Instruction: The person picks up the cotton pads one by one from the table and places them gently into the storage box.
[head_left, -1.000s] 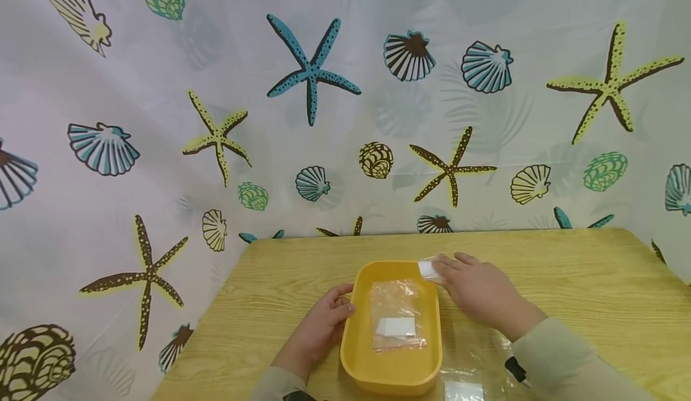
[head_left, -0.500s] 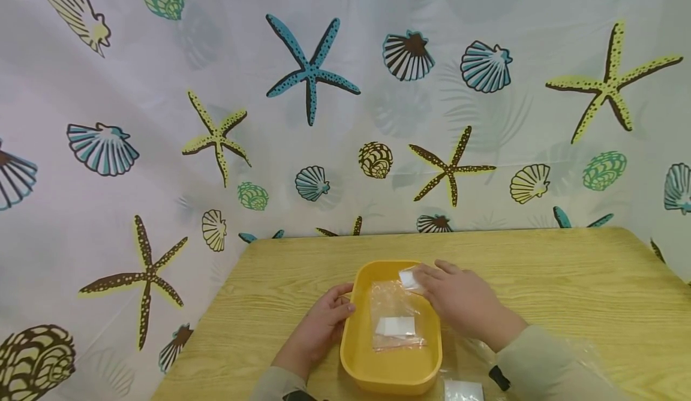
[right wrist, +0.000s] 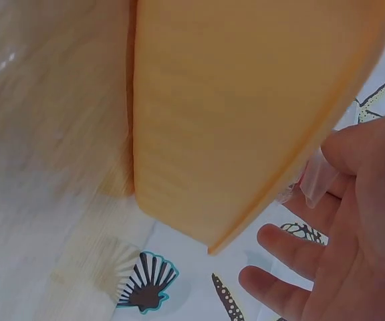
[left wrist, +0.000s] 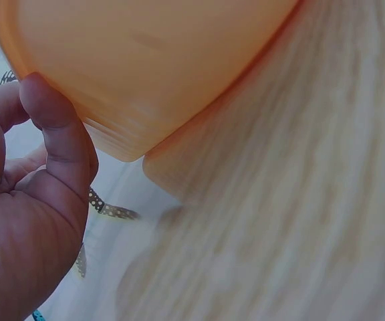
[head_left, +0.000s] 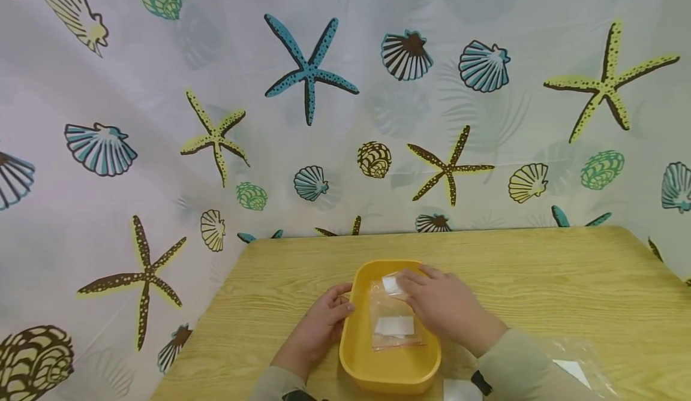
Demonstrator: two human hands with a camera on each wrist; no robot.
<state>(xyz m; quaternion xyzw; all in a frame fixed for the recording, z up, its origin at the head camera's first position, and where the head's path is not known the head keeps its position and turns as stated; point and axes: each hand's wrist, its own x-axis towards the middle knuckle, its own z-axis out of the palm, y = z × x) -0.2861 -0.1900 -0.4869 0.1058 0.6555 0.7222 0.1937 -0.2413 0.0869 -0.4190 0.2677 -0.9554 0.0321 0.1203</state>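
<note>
A yellow plastic tray [head_left: 385, 370] stands on the table. My left hand [head_left: 321, 323] grips its left side, and in the left wrist view the thumb [left wrist: 49, 110] lies against the tray near its rim. My right hand [head_left: 450, 311] reaches over the right rim and pinches a small clear plastic bag [head_left: 391, 285] with a white piece inside. A fold of that bag shows between thumb and fingers in the right wrist view, beside the tray wall [right wrist: 232, 114]. Below it in the tray lies another clear bag [head_left: 395, 326], also with a white piece.
More clear bags with white pieces lie on the wood-patterned table: one bag [head_left: 462, 391] at the tray's front right, another bag [head_left: 580, 368] beyond my right sleeve [head_left: 529, 368]. A curtain [head_left: 335, 107] printed with shells and starfish hangs behind the table.
My right hand has moved left with the pinched bag, from the tray's far right corner to over its inside. The left hand has stayed at the tray's left side.
</note>
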